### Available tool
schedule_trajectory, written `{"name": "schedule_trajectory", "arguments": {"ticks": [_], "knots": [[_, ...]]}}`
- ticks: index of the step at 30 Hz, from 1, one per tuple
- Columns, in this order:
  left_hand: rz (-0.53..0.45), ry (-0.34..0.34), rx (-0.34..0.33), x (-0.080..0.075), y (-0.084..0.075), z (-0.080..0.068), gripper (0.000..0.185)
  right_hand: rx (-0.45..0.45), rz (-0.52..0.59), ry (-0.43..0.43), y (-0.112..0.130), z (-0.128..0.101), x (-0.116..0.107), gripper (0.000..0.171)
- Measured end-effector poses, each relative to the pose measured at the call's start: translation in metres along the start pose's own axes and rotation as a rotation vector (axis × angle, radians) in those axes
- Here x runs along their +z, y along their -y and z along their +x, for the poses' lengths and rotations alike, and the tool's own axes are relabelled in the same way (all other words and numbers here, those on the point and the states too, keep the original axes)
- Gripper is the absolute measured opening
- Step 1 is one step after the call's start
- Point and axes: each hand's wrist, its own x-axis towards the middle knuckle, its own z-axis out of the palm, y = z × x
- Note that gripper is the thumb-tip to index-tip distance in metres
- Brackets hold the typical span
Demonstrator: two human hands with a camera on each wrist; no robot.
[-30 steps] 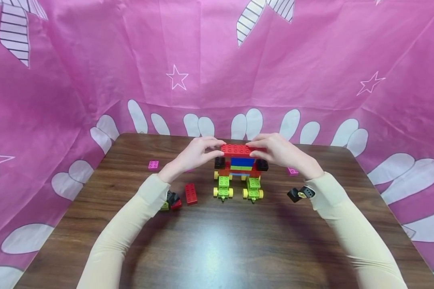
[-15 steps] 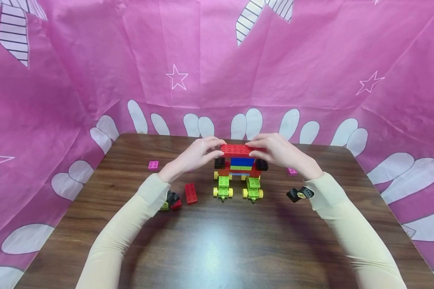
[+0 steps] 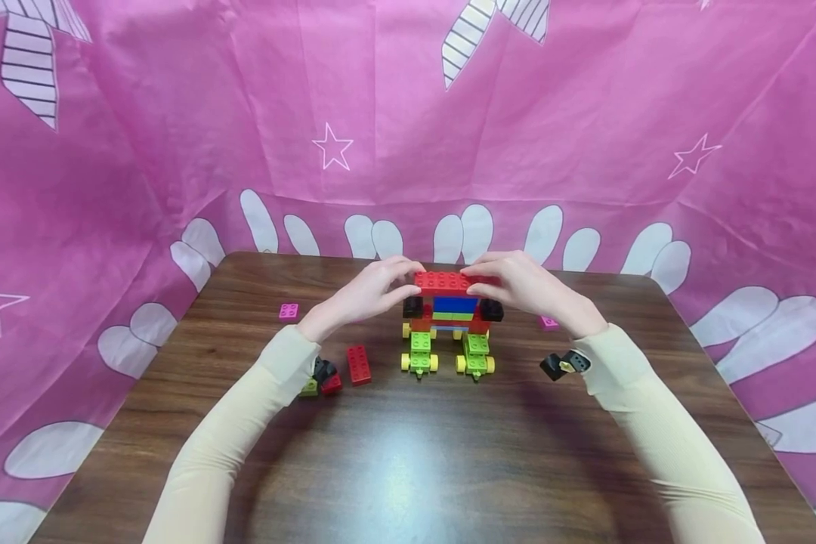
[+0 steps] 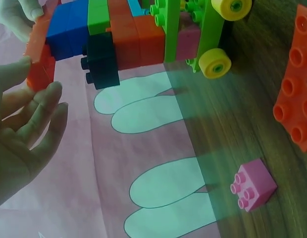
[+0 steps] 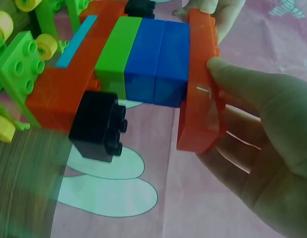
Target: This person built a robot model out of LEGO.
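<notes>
Both hands pinching red plate, frame centre.
I see left hand (image 3: 363, 296) and right hand (image 3: 530, 287) each pinching one end of the red plate (image 3: 447, 282) atop the brick car (image 3: 449, 332); plate flat, long axis left-right.

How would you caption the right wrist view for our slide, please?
Right hand pinching the long red brick atop blue bricks of a wheeled block model, black brick jutting from its side.
</notes>
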Motion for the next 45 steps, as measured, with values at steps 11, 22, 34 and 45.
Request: {"name": "schedule_trajectory", "arguments": {"ticks": [11, 22, 34, 45], "knots": [[-0.058, -0.028, -0.048, -0.001, 0.001, -0.002, 0.036, 0.109, 0.045, 0.024, -0.01, -0.021, -0.009, 0.036], [-0.084, -0.071, -0.086, 0.0, 0.004, -0.003, 0.04, 0.117, 0.038, -0.037, -0.018, -0.034, -0.01, 0.035], [-0.064, -0.084, -0.056, -0.001, 0.001, -0.004, 0.041, 0.064, 0.041, -0.053, -0.015, -0.032, -0.011, 0.034], [-0.048, -0.069, -0.054, 0.0, 0.001, -0.003, 0.039, 0.072, 0.045, -0.082, -0.017, -0.034, -0.008, 0.034]]}}
